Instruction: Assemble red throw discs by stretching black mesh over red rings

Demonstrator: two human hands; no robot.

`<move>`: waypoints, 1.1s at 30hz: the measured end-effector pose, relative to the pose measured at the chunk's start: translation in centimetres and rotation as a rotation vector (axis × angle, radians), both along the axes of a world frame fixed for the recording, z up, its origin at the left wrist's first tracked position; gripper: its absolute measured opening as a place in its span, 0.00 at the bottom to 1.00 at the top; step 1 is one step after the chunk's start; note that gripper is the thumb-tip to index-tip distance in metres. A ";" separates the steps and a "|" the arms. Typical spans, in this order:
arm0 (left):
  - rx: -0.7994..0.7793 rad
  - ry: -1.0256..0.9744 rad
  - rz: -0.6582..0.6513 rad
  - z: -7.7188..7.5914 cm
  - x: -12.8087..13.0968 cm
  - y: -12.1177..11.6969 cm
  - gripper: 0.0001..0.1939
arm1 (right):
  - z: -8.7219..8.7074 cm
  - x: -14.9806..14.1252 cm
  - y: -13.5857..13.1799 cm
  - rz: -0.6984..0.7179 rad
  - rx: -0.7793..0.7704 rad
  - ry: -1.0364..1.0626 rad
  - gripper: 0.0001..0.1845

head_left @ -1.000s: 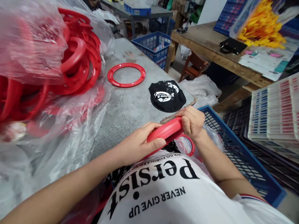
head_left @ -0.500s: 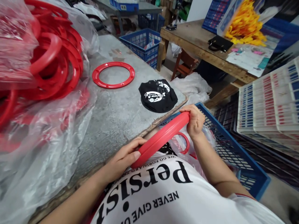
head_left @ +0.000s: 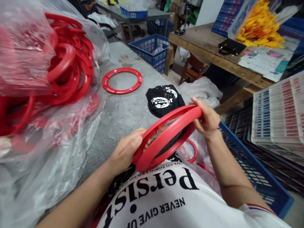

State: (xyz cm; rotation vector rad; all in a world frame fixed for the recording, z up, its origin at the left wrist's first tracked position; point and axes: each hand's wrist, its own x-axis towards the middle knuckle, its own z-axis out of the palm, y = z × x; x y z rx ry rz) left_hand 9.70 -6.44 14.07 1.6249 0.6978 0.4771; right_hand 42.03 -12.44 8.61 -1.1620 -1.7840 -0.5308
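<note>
Red plastic rings, seemingly two laid face to face, are tilted in front of my shirt with gaps showing between their bands. My left hand grips their lower left end, thumb on top. Around the upper right end, the fingers of my right hand are closed. Dark material shows through a gap; I cannot tell whether it belongs to the rings. Just beyond them, a round black fabric piece with white print lies on the grey table. A single flat red ring rests farther back.
At left, a clear plastic bag spills many red rings onto the table. A blue crate with plastic and a red ring stands at my right. White crates are stacked beyond. A wooden table holds yellow pieces.
The rings have turned from nearly edge-on to tilted, so their openings now show. Both hands keep hold of them; my right hand has shifted slightly right. The view has shifted a little.
</note>
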 end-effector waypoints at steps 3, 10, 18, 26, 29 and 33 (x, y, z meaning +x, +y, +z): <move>-0.062 -0.021 0.137 1.1 0.5 0.5 0.23 | 1.1 0.7 1.6 -0.023 0.010 -0.056 0.30; -0.012 -0.046 0.070 2.5 -0.6 0.0 0.25 | -1.1 -0.1 2.9 0.071 0.100 0.068 0.32; 0.253 0.024 0.086 3.6 -1.9 -0.3 0.24 | -2.6 -1.7 4.9 0.242 0.201 0.477 0.20; 0.295 0.066 0.105 3.3 -2.1 -0.4 0.22 | -2.4 -2.0 5.4 0.144 0.093 0.460 0.23; 0.201 0.060 0.175 3.2 -1.8 -0.3 0.24 | -2.2 -2.2 6.5 0.179 -0.022 0.468 0.26; 0.299 0.050 0.220 4.2 -1.2 0.1 0.25 | -1.0 -2.6 10.0 0.279 -0.178 0.463 0.28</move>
